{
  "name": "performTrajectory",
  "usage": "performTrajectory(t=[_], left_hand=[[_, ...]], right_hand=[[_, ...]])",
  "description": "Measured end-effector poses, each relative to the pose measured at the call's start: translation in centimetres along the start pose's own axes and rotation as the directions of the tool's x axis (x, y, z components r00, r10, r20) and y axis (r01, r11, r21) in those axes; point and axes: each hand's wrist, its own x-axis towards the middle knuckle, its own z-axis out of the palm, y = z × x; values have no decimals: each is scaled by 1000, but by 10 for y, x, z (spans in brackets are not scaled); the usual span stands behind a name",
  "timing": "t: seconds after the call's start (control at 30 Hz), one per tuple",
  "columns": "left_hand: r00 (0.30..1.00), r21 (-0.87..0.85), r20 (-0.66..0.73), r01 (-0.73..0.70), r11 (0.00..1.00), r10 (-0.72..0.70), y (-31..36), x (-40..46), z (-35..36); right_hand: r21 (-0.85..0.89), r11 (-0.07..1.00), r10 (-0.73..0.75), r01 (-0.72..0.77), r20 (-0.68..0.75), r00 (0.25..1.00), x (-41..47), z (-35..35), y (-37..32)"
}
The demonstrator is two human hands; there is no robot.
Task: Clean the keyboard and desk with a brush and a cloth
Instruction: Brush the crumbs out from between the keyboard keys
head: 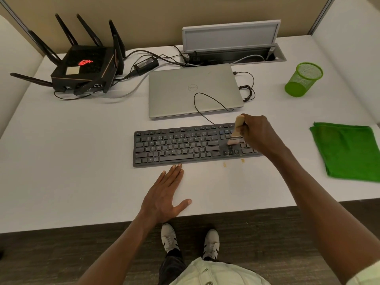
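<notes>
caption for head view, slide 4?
Right hand brushes keyboard with a brush; left hand flat on desk.

Left hand (167, 194) flat, fingers straight, right hand (257, 133) curled, gripping

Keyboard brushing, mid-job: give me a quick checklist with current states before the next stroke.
1. Brush gripped by right hand: ok.
2. Bristles on the keyboard, right of the main keys: ok.
3. Left hand flat on the desk, fingertips at the keyboard's front edge: ok.
4. Desk free of crumbs: not ok, brown specks lie by the front edge.
5. Green cloth folded, untouched, to the right: ok.
6. Keys free of dust: cannot tell.
</notes>
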Motion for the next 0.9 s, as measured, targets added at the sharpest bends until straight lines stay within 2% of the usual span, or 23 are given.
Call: performTrajectory(t=[0.13,0.27,0.47,0.67,0.9], left_hand=[[1000,-3,19,1,1000,-1,0,0,-1],[1000,-10,12,2,1000,-2,0,1,0],[1000,-7,5,0,1000,0,0,0,0],[1000,-13,9,5,1000,-4,1,0,-1],[1000,-13,6,1,1000,-1,0,0,0]], right_hand=[[49,999,13,-14,23,1000,0,4,-12],[-96,988,126,-121,42,991,-7,1,-8],[9,958,285,-286,-117,951,-8,1,-11],[-113,912,393,-394,-33,919,-17,2,-13],[23,939,342,-342,-133,930,-9,2,-38]])
